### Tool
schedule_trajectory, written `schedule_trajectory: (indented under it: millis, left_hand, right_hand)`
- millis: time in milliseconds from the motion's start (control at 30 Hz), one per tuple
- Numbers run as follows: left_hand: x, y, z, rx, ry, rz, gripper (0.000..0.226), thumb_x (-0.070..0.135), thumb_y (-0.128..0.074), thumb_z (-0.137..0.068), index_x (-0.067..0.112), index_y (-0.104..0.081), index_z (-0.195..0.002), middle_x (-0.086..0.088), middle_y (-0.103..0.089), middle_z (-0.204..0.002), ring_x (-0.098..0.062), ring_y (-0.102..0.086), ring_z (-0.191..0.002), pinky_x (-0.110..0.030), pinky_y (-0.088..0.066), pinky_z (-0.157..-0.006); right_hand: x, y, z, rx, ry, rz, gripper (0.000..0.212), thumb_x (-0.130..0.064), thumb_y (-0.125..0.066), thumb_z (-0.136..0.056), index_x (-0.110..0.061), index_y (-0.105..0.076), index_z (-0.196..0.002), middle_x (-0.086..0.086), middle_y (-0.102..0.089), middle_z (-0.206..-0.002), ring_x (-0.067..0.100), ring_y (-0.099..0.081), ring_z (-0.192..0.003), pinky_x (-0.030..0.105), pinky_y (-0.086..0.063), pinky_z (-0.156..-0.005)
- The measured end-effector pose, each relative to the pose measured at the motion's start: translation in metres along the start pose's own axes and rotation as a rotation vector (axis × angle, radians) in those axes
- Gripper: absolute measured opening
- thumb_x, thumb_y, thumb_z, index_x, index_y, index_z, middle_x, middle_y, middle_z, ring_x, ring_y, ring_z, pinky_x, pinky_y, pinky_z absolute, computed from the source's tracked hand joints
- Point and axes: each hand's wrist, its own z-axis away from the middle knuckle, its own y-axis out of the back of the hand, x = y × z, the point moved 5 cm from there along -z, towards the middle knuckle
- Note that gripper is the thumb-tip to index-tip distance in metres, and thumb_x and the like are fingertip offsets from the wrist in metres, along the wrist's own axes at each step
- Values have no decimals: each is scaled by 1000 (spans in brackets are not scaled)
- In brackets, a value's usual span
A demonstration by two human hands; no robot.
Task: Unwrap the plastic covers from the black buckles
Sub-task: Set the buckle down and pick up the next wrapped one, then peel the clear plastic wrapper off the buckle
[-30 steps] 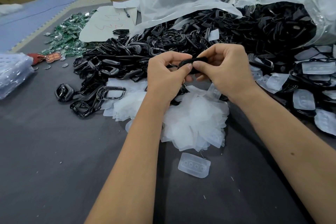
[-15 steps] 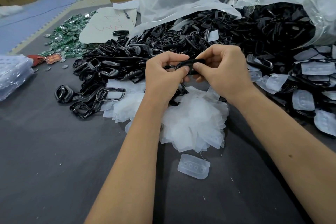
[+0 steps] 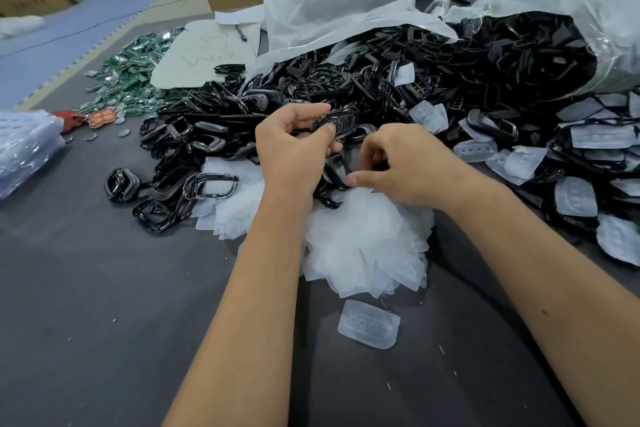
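Left hand (image 3: 294,152) fingers curled, pinching a glossy black buckle (image 3: 337,122) above the buckle heap (image 3: 433,87). Right hand (image 3: 403,168) fingers curled low at the pile of frosted plastic covers (image 3: 367,246), possibly pinching one. Dark grey tabletop (image 3: 104,305).

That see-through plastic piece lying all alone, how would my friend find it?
Start at the big white heap of plastic covers in front of the arms. Just below it, on the dark table, lies one clear cover, apart from the heap, with four round dimples in a row.
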Motion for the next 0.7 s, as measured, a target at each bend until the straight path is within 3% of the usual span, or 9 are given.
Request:
schedule_trajectory:
  millis: [133, 267, 400, 700]
  left_hand:
    - [-2, -2, 0, -12, 0, -10, 26, -13, -70, -83, 11, -76, -94, -14, -73, -91, -17, -71, -57, -19, -51, -53]
    - [-3, -2, 0, -11, 3, -15, 27, -12, -71, -83, 13, -76, -93, -16, -73, -92, -17, -71, -56, -19, -51, -54]
    - [-1, -2, 1, -12, -1, -18, 26, -11, -71, -83, 13, -76, -93, -21, -73, -96, -16, -71, -57, -18, -51, -54]
    - [-3, -2, 2, -15, -2, -23, 26, -10, -71, -83, 14, -76, -92, -16, -73, -92, -17, -72, -58, -20, -52, -55]
  right_hand:
    - [0, 1, 1, -44, -5, -41, 28, -46, -84, -83, -27, -64, -75, -9, -67, -80, 10, -63, -77, 32, -55, -73]
    - [-3, 4, 2, -114, 0, 5, 27, -49, -80, -86, -32, -60, -80, -12, -63, -85, 3, -58, -78, 20, -43, -64]
    - [0, 6, 2, -202, -12, 36, 26, -44, -79, -89, -27, -62, -78, -7, -66, -81, 9, -59, -73, 24, -41, -61]
    - [2, 9, 3, -115, 7, -13, 14, -31, -79, -91, -24, -69, -86, -10, -66, -81, 5, -61, -74, 22, -45, -65]
